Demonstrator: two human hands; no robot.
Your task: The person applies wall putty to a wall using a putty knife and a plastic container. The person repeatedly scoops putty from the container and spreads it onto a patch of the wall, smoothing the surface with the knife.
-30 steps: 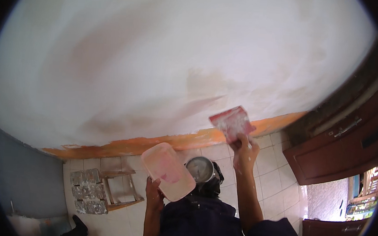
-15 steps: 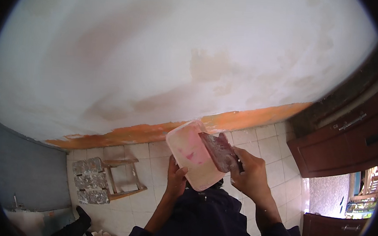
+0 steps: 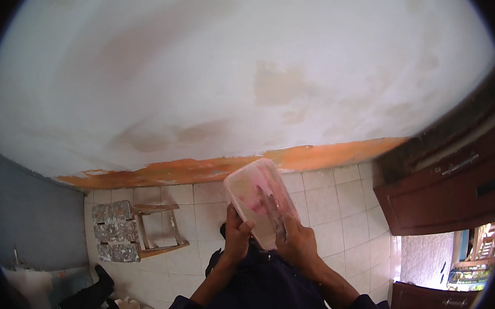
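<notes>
Shallow rectangular cream-pink plastic tray (image 3: 243,184) is held up in front of the body, tilted, long side running from upper left to lower right, over the lower wall edge and floor as seen from the head. Left hand (image 3: 237,234) is clamped on the tray's left rim, thumb over the edge, other fingers mostly hidden. Right hand (image 3: 297,243) is closed around a flat reddish putty-smeared scraper (image 3: 272,208), seen nearly edge-on, blade pointing up and left across the tray. Can't tell whether the blade touches the tray face. Pink smears (image 3: 250,201) show on the tray left of the blade. Both forearms come up from a dark navy shirt (image 3: 261,290) with pale lettering. Ahead: large white wall (image 3: 208,54) with a squarish beige patch (image 3: 278,85) and duller blotches, ragged orange band (image 3: 328,154) along its base. Below: cream square floor tiles (image 3: 335,218). Left side: paint-splattered wooden step stool (image 3: 117,231) on the tiles, well apart from the hands, near a plain grey panel (image 3: 25,213). Right side: reddish-brown wooden door (image 3: 434,196) with a metal bolt (image 3: 461,164), bright opening just below it in view.
</notes>
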